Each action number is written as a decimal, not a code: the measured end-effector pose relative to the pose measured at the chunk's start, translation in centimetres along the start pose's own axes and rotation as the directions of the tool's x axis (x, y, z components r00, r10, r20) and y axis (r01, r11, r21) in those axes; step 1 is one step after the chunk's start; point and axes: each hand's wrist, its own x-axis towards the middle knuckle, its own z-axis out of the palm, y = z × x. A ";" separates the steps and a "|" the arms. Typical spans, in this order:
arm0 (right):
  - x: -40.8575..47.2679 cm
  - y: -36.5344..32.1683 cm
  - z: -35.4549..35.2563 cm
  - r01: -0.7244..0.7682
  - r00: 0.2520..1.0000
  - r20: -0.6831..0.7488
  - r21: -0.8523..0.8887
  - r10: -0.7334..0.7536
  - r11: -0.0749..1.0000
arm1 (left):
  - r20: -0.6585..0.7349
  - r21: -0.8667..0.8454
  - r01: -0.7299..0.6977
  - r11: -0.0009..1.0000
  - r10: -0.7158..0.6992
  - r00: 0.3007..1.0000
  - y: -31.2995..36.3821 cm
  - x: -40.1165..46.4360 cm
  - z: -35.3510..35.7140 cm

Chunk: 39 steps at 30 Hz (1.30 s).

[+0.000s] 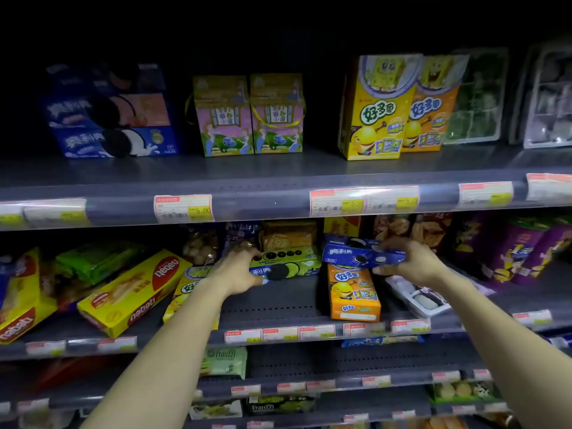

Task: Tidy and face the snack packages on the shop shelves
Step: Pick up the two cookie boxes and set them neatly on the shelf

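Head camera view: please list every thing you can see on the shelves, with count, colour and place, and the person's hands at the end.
Oreo gift box: one, blue, top shelf left.
Handled cartons: two, pink-green, top shelf middle.
Cartoon boxes: two, yellow and orange, top shelf right.
Nabati boxes: two, yellow, middle shelf left, askew.
Green Oreo box: one, middle shelf centre.
Blue Oreo box: one, held above the shelf.
Orange fish-snack box: one, lying flat under the blue box.
Purple bags: several, middle shelf right.
Price tags: many, shelf edges.
Left hand: fingers grip green Oreo box.
Right hand: fingers grip blue Oreo box.
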 end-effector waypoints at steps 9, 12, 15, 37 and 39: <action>3.9 2.7 0.9 -0.044 0.994 0.093 -0.058 0.049 0.997 | 0.041 0.047 0.014 0.999 -0.016 0.999 -2.6 3.6 2.2; 4.8 2.9 1.0 -0.038 0.995 0.090 -0.059 0.043 0.998 | 0.060 0.077 0.026 0.997 -0.031 0.998 -3.0 4.2 2.6; 5.5 3.3 1.2 -0.049 0.995 0.090 -0.011 0.050 0.999 | 0.086 0.094 0.016 0.995 -0.024 0.996 -3.4 4.8 2.8; 5.6 3.2 0.8 -0.137 0.986 0.088 -0.058 0.142 0.989 | 0.126 -0.104 0.065 0.992 -0.052 0.991 -3.2 4.2 1.6; 5.2 3.0 0.6 -0.131 0.986 0.104 -0.015 0.132 0.991 | 0.133 -0.110 0.059 0.992 -0.044 0.990 -3.1 3.9 0.9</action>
